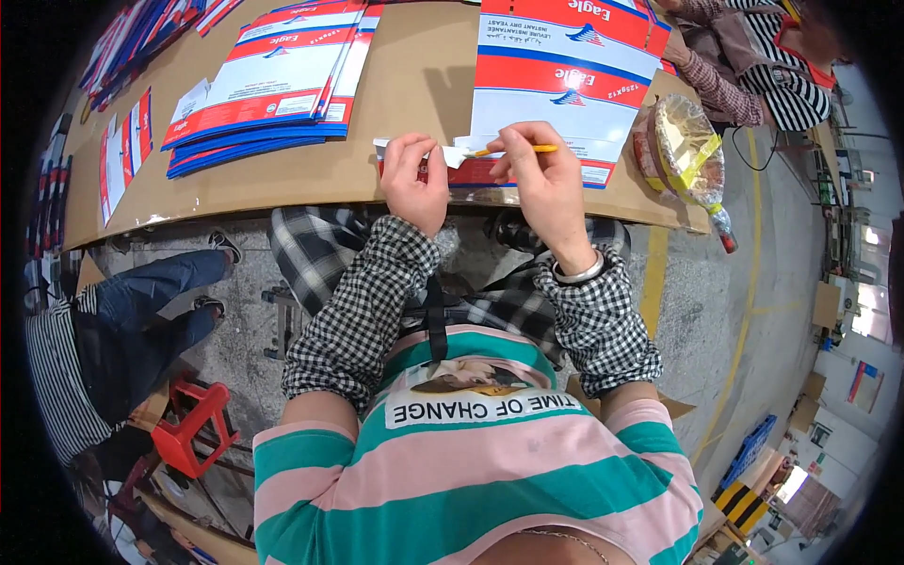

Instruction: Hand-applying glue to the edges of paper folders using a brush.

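Observation:
My right hand pinches a thin yellow stick with a pale tip pointing left; whether it is a brush or a pen is too small to tell. My left hand is closed on the white flap of a flat printed carton at the table's near edge, and the stick's tip is close to this flap. Beyond my right hand lie flat red, white and blue cartons. Left of my hands is a stack of similar flat cartons.
The brown cardboard-covered table has its edge just before me. At right stands a clear plastic-covered tub with yellow tape. More cartons lie far left. Other people sit nearby, beside a red stool.

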